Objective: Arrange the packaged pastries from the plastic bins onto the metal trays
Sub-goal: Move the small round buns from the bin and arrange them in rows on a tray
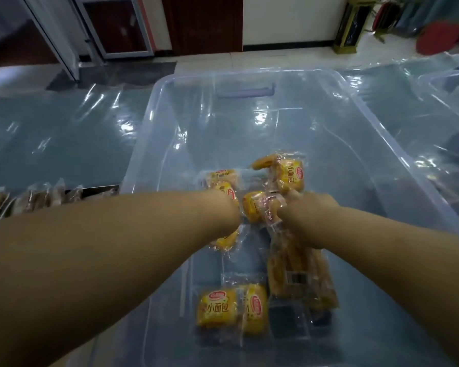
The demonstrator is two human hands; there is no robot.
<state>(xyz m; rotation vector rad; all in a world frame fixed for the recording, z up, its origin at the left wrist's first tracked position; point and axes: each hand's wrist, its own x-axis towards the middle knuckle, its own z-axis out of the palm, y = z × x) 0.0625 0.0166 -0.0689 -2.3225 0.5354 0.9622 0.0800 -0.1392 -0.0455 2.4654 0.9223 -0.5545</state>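
Note:
Both my arms reach down into a clear plastic bin (pixel 143 144). My left hand (pixel 227 210) is mostly hidden behind its own wrist; yellow small-bread packets (pixel 223 178) stick out above it and another (pixel 227 241) below it, so it seems to grip them. My right hand (pixel 306 211) grips a bunch of yellow packets (pixel 289 173) by their clear wrapping. On the bin floor lie two yellow packets (pixel 216 309) side by side and a long brown bread pack (pixel 302 276). A metal tray (pixel 98 190) sits to the left.
The tray on the left holds a row of brown wrapped pastries (pixel 0 205). Shiny clear plastic sheeting (pixel 64 133) covers the table around the bin. Beyond the table are a tiled floor, doors and red chairs (pixel 445 35) at the far right.

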